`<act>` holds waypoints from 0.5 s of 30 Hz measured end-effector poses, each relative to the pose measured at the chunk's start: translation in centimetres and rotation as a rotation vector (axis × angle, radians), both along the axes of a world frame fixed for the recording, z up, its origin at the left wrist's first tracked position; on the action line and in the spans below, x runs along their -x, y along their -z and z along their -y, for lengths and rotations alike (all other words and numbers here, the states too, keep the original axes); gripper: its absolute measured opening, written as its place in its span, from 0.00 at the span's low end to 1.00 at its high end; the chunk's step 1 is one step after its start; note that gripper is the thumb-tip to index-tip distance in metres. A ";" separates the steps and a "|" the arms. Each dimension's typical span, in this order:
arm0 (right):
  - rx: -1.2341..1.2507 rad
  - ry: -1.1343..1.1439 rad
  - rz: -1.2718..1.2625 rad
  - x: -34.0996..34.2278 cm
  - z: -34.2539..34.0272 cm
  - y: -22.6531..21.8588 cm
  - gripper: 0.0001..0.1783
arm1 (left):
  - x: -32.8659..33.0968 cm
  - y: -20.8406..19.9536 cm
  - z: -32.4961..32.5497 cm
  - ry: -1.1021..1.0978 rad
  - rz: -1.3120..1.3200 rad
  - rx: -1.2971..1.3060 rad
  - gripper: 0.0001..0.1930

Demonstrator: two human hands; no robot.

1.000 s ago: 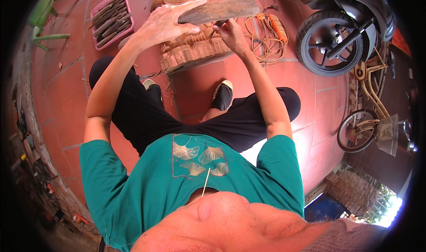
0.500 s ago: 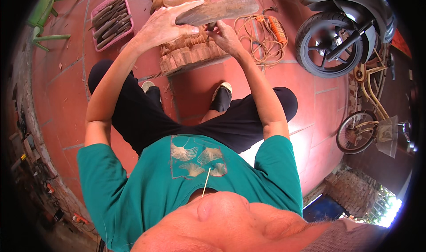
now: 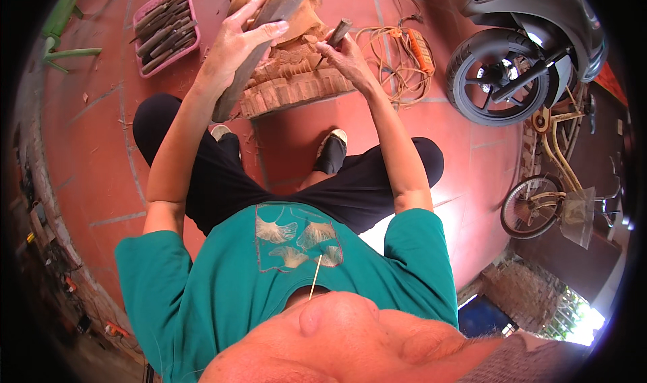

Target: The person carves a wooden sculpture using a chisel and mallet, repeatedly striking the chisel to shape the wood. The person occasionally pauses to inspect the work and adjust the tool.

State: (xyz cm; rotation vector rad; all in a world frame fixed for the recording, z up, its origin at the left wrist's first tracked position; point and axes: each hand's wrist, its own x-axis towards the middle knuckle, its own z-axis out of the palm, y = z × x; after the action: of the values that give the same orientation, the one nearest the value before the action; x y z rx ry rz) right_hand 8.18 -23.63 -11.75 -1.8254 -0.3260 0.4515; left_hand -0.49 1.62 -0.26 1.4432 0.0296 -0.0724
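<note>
My left hand (image 3: 229, 54) grips a long, flat wooden bat (image 3: 241, 83), its thumb across the face. The bat slants from the top edge of the view down toward my left knee. My right hand (image 3: 352, 61) is closed around a carving chisel (image 3: 340, 31); the wooden handle sticks up past the fingers and a thin dark shank shows below. Most of the chisel is hidden in the fist. Between and beyond my hands stands a carved block of wood (image 3: 293, 98) with ridged, wavy relief, partly covered by the bat.
A pink basket (image 3: 197, 27) of wooden-handled tools sits at the far left, near a green chair (image 3: 62, 9). Right of the carving lie an orange power strip (image 3: 420, 51) and its tangled cord (image 3: 387, 79). A motorbike (image 3: 539, 12) and a bicycle (image 3: 561, 150) stand at the right.
The bat has swung from nearly level to steeply slanted, its near end now down by my left wrist. My right hand has turned, so the chisel handle now shows clear of the bat.
</note>
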 end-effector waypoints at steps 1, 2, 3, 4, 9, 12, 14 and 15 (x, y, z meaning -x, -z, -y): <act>0.014 0.003 -0.005 -0.1 0.3 0.3 0.18 | -0.2 0.2 -0.1 -0.011 -0.012 0.012 0.35; 0.028 0.007 -0.011 -0.3 0.6 0.6 0.19 | -0.3 0.2 -0.2 -0.013 -0.022 0.021 0.35; 0.018 0.008 -0.040 -0.2 0.7 0.3 0.18 | -0.4 0.2 -0.3 -0.019 -0.031 0.030 0.35; 0.008 0.011 -0.070 -0.1 1.0 -0.1 0.17 | -0.4 0.2 -0.4 -0.025 -0.041 0.039 0.35; -0.028 -0.045 -0.066 -1.1 1.6 -3.2 0.15 | -0.7 -0.5 -0.6 -0.061 -0.073 0.041 0.35; -0.006 -0.114 -0.066 -1.7 1.4 -4.0 0.16 | -0.7 -0.4 -0.5 -0.099 -0.048 0.049 0.34; -0.020 -0.126 -0.094 -1.8 1.4 -4.3 0.16 | -0.7 -0.1 -0.4 -0.112 -0.039 0.042 0.33; -0.044 -0.116 -0.119 -1.8 1.2 -4.3 0.16 | -0.7 -0.1 -0.5 -0.111 -0.043 0.030 0.34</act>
State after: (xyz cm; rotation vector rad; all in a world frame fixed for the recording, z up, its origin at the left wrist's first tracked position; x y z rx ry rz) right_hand 9.95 -24.85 -7.48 -1.7348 -0.3581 0.6262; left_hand 0.21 2.14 -0.20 1.4074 0.1434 -0.0127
